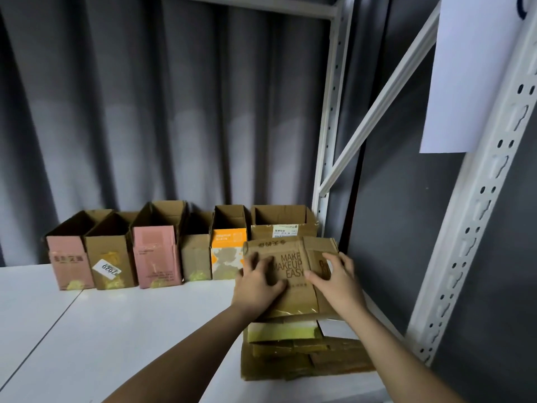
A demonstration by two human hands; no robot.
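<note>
A flattened brown cardboard box (290, 266) printed "MAKE MAKEUP EASY" lies tilted on top of a pile of flattened cartons (302, 359) at the right of the white shelf. My left hand (257, 286) rests on its left half with fingers spread and the thumb curled over the lower edge. My right hand (337, 280) lies on its right half, fingers spread over the flap. Both forearms reach in from the bottom of the view.
Several opened boxes stand in a row at the back of the white shelf (101, 330): a pink box (69, 266), a brown box with a "7020" sticker (109, 261), another pink box (155, 257), an orange and white box (228, 254). A white rack upright (476, 228) rises at right.
</note>
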